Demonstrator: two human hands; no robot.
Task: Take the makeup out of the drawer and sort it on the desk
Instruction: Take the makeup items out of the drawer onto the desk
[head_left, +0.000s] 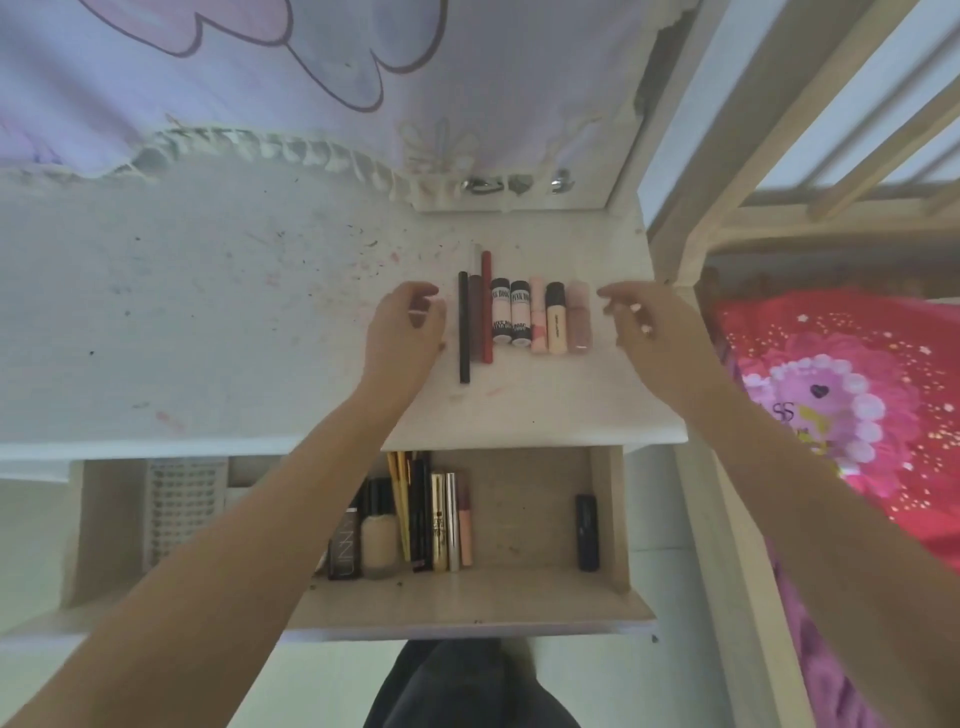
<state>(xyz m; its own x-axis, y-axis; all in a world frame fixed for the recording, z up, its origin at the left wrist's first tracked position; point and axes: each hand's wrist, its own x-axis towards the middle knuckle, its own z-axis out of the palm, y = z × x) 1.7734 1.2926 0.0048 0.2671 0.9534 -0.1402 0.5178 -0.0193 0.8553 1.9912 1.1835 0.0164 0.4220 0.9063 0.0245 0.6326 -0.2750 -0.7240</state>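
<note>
1. Sorting step under way, by the look of it: a row of makeup (524, 317) lying side by side on the surface (208, 322), just beyond the open drawer (524, 597).
2. In that row, from its left end: black pencil (463, 327), brown pencil (475, 317), red pencil (486, 306), two black-capped tubes (510, 312), then pink and beige tubes (562, 318) at the right end.
3. Left hand (408, 332) just left of the row, fingers loosely curled, holding nothing, close to the black pencil; touching or not, cannot tell.
4. Right hand (641, 325) just right of the row, fingers relaxed and spread, empty, near the last pink tube.
5. Both hands flanking the row, probably squaring it up.
6. More makeup left in the drawer: foundation bottle (379, 540), dark compact box (345, 543), gold tube (439, 522), slim pencils and brushes (410, 499) packed together, and a black lipstick (587, 532) alone, well to their right.
7. Task roughly half done, judging by that.
8. Next move likely: reach back toward the drawer, pick one remaining item, lay it beside its like on the surface without knocking the row askew.
</note>
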